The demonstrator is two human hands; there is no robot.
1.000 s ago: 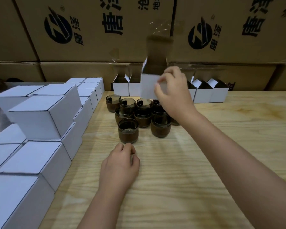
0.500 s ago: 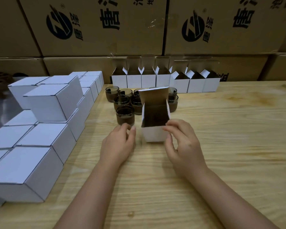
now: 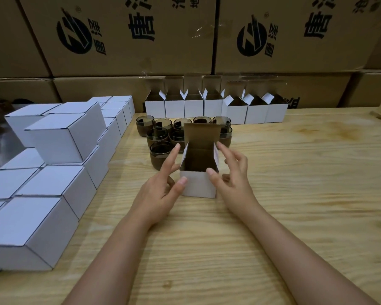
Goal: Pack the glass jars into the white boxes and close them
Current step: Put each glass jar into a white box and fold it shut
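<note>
Open white box [image 3: 199, 183] flanked mid-bench by left hand [image 3: 161, 190] and right hand [image 3: 233, 179]; both grips spread, nothing held; glass jars [image 3: 161, 155] behind.

Packing room or warehouse, printed brown shipping cartons [image 3: 128, 36] stacked along far wall, plywood worktop [image 3: 295, 172], closed white boxes [image 3: 59, 137] piled left, open white boxes [image 3: 213, 111] rowed far

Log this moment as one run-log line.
step: box staged | open white box: upright, empty | left hand: open beside box | right hand: open beside box | nearest glass jar: unpacked
</note>
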